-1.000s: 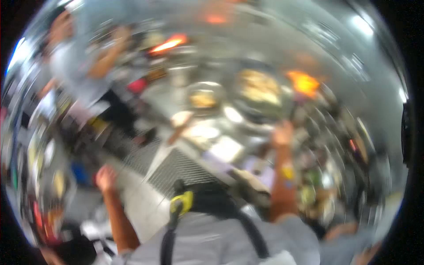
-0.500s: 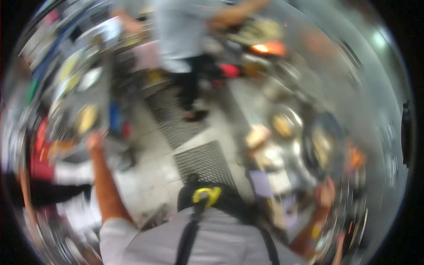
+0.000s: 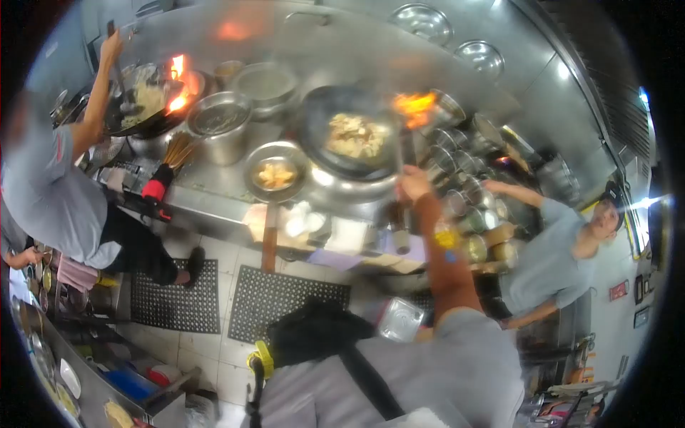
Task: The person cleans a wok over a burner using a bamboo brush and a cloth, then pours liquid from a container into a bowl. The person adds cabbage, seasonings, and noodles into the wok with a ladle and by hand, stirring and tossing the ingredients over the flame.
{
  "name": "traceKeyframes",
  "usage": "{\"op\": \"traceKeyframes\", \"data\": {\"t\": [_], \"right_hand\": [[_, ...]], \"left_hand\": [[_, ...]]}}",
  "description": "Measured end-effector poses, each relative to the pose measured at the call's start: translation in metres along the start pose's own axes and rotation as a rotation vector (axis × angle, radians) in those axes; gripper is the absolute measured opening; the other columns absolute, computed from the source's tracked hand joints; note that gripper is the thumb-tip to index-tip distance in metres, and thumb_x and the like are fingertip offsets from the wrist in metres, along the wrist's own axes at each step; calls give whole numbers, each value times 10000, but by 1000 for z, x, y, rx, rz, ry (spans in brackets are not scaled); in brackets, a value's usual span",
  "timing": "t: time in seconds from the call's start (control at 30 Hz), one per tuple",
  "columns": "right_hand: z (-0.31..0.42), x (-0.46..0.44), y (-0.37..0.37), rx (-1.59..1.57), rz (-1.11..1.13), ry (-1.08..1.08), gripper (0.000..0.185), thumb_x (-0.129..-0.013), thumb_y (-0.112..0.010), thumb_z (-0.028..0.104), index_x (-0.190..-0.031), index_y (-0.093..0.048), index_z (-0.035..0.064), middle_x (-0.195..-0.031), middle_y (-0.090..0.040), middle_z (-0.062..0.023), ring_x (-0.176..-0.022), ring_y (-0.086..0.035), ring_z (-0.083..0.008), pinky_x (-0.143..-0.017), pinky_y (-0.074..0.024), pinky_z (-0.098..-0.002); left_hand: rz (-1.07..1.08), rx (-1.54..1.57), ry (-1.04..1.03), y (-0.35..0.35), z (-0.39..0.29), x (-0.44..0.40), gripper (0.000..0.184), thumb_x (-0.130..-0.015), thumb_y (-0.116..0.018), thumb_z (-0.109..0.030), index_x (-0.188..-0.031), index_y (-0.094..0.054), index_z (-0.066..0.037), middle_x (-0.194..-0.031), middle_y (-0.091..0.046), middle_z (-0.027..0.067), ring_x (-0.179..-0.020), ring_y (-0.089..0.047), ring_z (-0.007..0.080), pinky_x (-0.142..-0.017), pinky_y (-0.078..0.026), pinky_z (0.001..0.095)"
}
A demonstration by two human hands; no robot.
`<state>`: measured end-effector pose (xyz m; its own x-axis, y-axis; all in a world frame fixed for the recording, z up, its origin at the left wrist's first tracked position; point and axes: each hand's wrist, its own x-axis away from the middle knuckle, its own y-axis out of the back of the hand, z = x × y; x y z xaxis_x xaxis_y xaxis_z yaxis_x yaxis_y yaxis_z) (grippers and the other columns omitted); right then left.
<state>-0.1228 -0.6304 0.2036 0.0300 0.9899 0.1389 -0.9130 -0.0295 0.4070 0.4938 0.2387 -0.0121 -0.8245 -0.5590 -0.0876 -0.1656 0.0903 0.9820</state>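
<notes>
My right hand [image 3: 415, 184] is closed around a long dark handle [image 3: 407, 148] at the right edge of a black wok [image 3: 314, 143]. Blur hides whether that handle belongs to the wok or to a separate tool. Pale, browned food pieces [image 3: 358, 135] lie in the wok, and an orange flame [image 3: 416, 105] burns at its far right. A grey cylindrical end [image 3: 399, 232] sticks out below my hand. Of my left hand [image 3: 141, 423], only a sliver seems to show at the bottom left edge, beside a plate of yellow food [image 3: 118, 414]. Its fingers are hidden.
Left of the wok are a small pan [image 3: 251, 171] with food, its wooden handle [image 3: 270, 239] over the counter edge, and a steel pot [image 3: 221, 146]. A co-worker [image 3: 53, 192] works at another flaming wok on the left; another person [image 3: 549, 253] reaches toward containers on the right.
The view has swung right and sharpened, bringing the stove to the front. My right hand, formerly low by the wok, now grips a handle. My left arm has slipped almost wholly out of view.
</notes>
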Motion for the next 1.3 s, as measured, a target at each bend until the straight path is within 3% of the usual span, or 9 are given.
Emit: {"op": "traceKeyframes", "data": {"t": [0.2, 0.37, 0.4, 0.5, 0.63, 0.8, 1.13, 1.23, 1.3], "right_hand": [[25, 87, 63, 415, 273, 324, 538, -787, -564, 13, -1320, -493, 18, -680, -557, -23, -531, -510, -89, -477, -421, -244], [21, 100, 138, 133, 573, 96, 573, -815, -564, -22, -1368, -470, 96, -794, -562, 1, -550, -497, -55, -493, -416, -229], [14, 95, 141, 108, 567, 25, 574, -815, -556, -17, -1372, -457, 77, -747, -552, 10, -538, -487, -61, -486, -412, -235], [-23, 53, 132, 194, 593, 227, 576, -812, -554, -9, -1373, -446, 64, -698, -543, 12, -532, -479, -70, -482, -406, -245], [-26, 54, 168, 323, 563, 186, 582, -811, -563, 9, -1376, -431, 47, -713, -548, 15, -570, -492, -75, -517, -424, -254], [-49, 48, 233, 173, 645, 134, 602, -815, -572, 6, -1395, -420, 66, -771, -574, -15, -597, -522, -70, -519, -432, -224], [-105, -77, 73, -136, 67, 315, 657, -748, -541, 24, -1382, -382, -39, -635, -599, -102, -476, -529, -138, -438, -435, -294], [-53, -45, 70, -309, 255, 16, 662, -743, -559, 6, -1379, -382, -45, -639, -603, -99, -468, -537, -154, -423, -436, -311], [-53, -54, 87, -356, 313, 75, 658, -746, -568, -22, -1375, -376, -60, -648, -608, -94, -456, -537, -145, -397, -425, -301]], "left_hand": [[-58, 835, 243, 8, -30, 74, 425, -885, -526, -296, -1059, -589, 87, -1024, -625, 191, -866, -604, 326, -709, -506, 381], [109, 1408, 435, 24, -51, 141, 342, -901, -534, -192, -1017, -579, 126, -981, -622, 193, -825, -601, 305, -652, -516, 346], [234, 1525, 221, 12, -38, 154, 319, -900, -536, -183, -996, -581, 118, -975, -619, 186, -803, -595, 293, -642, -508, 339], [368, 1248, -144, -7, -68, 167, 343, -832, -601, -159, -1086, -543, 65, -1010, -563, 111, -884, -561, 237, -714, -496, 319], [570, 1618, 91, 20, -133, 241, 171, -856, -570, -161, -953, -542, -22, -881, -503, 37, -794, -509, 182, -664, -454, 273], [799, 1626, -27, 78, -171, 312, 85, -855, -586, -132, -869, -554, -55, -807, -520, 6, -707, -505, 124, -604, -451, 243], [1142, 1574, -365, 129, -282, 404, 34, -867, -562, -135, -870, -590, -117, -801, -595, -27, -650, -515, 68, -567, -423, 208], [1185, 1534, -372, 147, -306, 446, 24, -867, -575, -133, -888, -572, -121, -778, -571, -29, -632, -505, 67, -541, -419, 205], [1218, 1522, -411, 154, -314, 463, 38, -861, -583, -124, -897, -573, -118, -795, -587, -23, -619, -510, 65, -529, -424, 198]]}}
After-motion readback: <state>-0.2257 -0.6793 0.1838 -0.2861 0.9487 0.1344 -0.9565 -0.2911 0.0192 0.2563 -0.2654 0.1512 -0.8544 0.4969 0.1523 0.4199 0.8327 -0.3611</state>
